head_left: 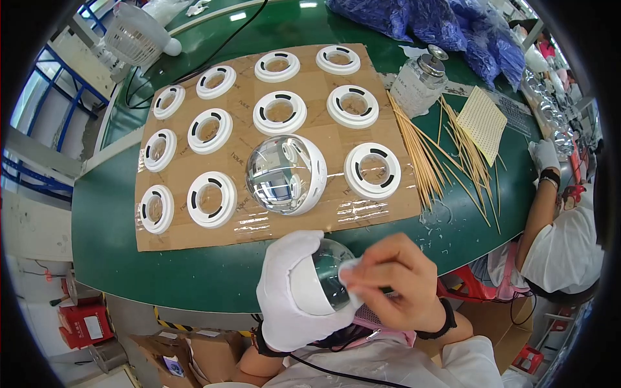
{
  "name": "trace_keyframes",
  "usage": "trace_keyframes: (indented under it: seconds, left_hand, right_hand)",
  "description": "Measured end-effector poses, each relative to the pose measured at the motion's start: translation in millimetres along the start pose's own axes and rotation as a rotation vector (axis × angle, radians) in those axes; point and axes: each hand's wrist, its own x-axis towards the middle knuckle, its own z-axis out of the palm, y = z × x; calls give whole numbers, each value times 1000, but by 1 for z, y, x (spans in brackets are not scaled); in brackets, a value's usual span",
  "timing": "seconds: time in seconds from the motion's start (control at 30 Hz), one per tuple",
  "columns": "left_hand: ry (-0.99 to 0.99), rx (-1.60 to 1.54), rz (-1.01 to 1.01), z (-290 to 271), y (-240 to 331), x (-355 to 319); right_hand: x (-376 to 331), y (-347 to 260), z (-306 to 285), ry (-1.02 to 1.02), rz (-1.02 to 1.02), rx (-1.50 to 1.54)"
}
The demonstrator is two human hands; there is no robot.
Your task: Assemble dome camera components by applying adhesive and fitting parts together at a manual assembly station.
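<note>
A round white housing with a clear dome is cradled in the white-gloved left hand at the edge of the green desk; a white cloth is pinched by the bare right hand. Smudging could be caused by fingertip contact.

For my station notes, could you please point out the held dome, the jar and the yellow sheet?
Held dome [328,275], head view: on its clear cover.
Jar [419,86], head view: on its clear body.
Yellow sheet [482,124], head view: on its dotted face.
</note>
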Motion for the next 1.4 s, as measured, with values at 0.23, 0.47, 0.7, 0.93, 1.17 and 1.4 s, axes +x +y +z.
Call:
trace_keyframes:
  seconds: [0.23, 0.47, 0.7, 0.93, 1.17, 1.4]
  left_hand:
    - [-57, -9, 12, -5, -6, -2]
    - [-51, -122, -14, -4, -9, -3]
    - [-72, -119, -10, -4, -9, -4]
    - [-90, -70, 1, -4, -7, -1]
    - [-55, -171, -15, -3, -9, -3]
    - [-57, -148, 2, -4, -11, -5]
  right_hand:
    - [5, -5, 6, 7, -61, -3]
    - [-4, 9, 5, -139, -246, 64]
    - [-4, 5, 6, -76, -212, -2]
    - [-7, 4, 8, -77, -212, -16]
    - [-7, 8, 3, -107, -245, 57]
    - [-5, 9, 4, -100, -210, 0]
